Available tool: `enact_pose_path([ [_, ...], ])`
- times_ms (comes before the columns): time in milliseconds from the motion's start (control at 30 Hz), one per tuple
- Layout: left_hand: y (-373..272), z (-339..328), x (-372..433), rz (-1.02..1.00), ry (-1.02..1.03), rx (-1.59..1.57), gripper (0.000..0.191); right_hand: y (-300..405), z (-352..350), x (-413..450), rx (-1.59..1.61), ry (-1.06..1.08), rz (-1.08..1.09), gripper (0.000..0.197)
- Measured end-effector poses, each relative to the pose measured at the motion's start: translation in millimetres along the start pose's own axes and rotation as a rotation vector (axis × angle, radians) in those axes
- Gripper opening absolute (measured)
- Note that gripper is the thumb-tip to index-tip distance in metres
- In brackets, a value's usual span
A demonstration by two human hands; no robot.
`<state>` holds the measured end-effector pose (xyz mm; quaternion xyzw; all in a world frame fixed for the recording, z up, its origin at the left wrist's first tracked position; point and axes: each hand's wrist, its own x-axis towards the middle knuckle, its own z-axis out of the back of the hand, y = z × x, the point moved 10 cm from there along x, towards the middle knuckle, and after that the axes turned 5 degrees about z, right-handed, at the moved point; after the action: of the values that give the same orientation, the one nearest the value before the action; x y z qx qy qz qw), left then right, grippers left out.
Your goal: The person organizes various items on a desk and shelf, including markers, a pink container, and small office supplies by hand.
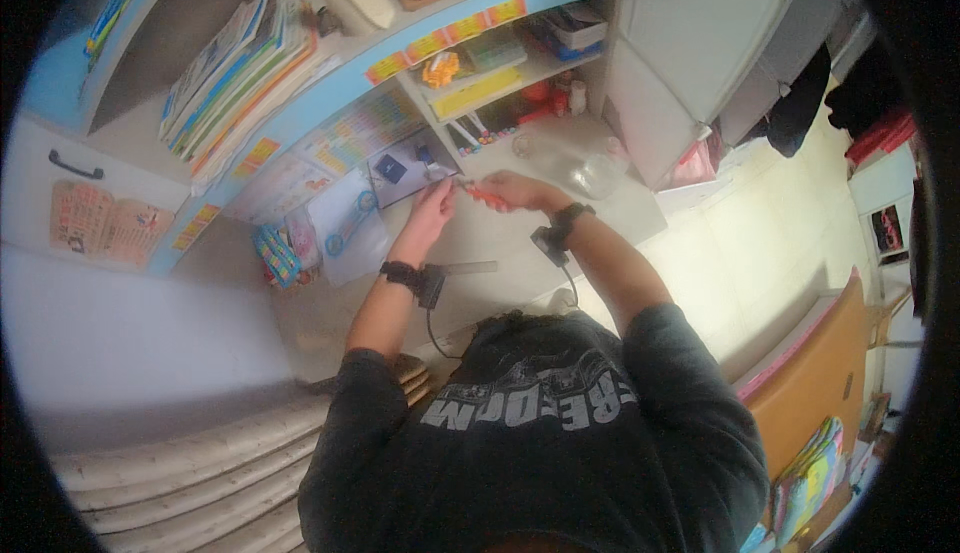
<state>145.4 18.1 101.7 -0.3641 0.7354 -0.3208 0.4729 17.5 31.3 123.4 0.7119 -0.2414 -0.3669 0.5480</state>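
Above the desk [480, 298], my right hand [514, 191] is closed around an orange-red handled tool [486, 195], perhaps pliers or scissors; its tip points left and is blurred. My left hand [435, 212] is just left of that tip, with fingers pinched together. Whether something small is between those fingers cannot be made out. A shallow open box or tray [397, 191] with a dark blue packet [390, 168] lies behind my left hand. A clear glass or plastic container [592, 178] is to the right of my right hand. Each wrist wears a black strap with a small device and cable.
White sheets with a blue design [352, 227] and a colourful woven pouch [277, 253] lie at the desk's left. A shelf unit [420, 95] holding books, pens and boxes rises at the back. A clear ruler-like strip [471, 267] is near my left wrist. White cabinet doors [675, 28] stand at right.
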Motion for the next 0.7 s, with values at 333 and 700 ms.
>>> enact_pose_path([
  [333, -62.6, -164.6, 26.2, -0.207, 0.043, 0.259, 0.024, 109.2, 136.0, -56.8, -0.205, -0.937, 0.482, 0.038],
  [700, -38.1, -163.6, 33.6, -0.095, 0.097, 0.467, 0.019, 82.3, 193.8, -65.6, -0.122, -1.266, 0.363, 0.032],
])
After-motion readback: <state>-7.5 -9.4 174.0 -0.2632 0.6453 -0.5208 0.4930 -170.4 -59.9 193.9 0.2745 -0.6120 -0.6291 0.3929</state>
